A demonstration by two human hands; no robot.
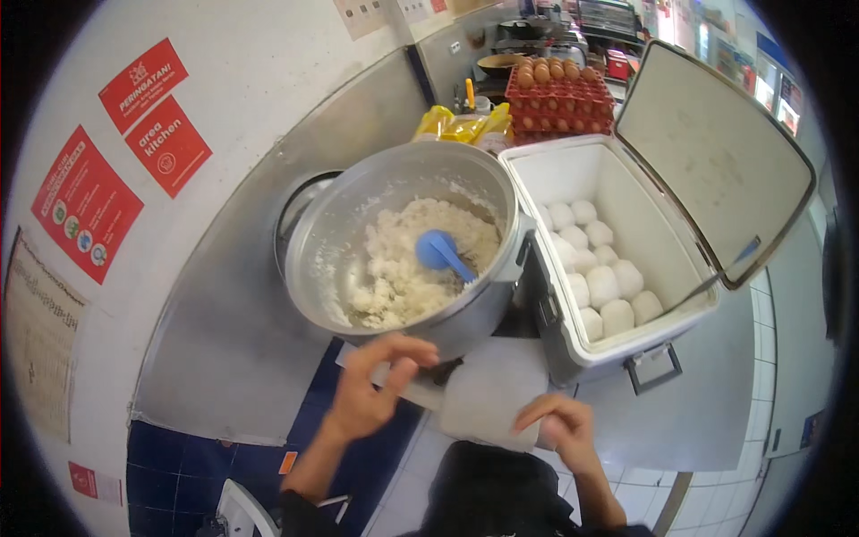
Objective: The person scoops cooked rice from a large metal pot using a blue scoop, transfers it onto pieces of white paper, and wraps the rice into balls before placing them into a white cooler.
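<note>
A big metal pot point(358, 224) holds cooked white rice point(420, 259) with a blue scoop point(443, 252) lying in it. Below the pot lies a white paper sheet point(492, 385). My left hand point(371, 385) pinches the sheet's left edge by the pot's rim. My right hand point(559, 428) grips the sheet's lower right corner. To the right stands an open white cooler box point(662, 242) with several wrapped white rice balls point(599, 268) inside.
The cooler's lid point(716, 152) leans open to the right. Red egg trays point(559, 94) with brown eggs and yellow packets point(461, 125) stand behind the pot. A steel wall panel point(224, 313) and red posters point(143, 116) are at left. Blue and white floor tiles lie below.
</note>
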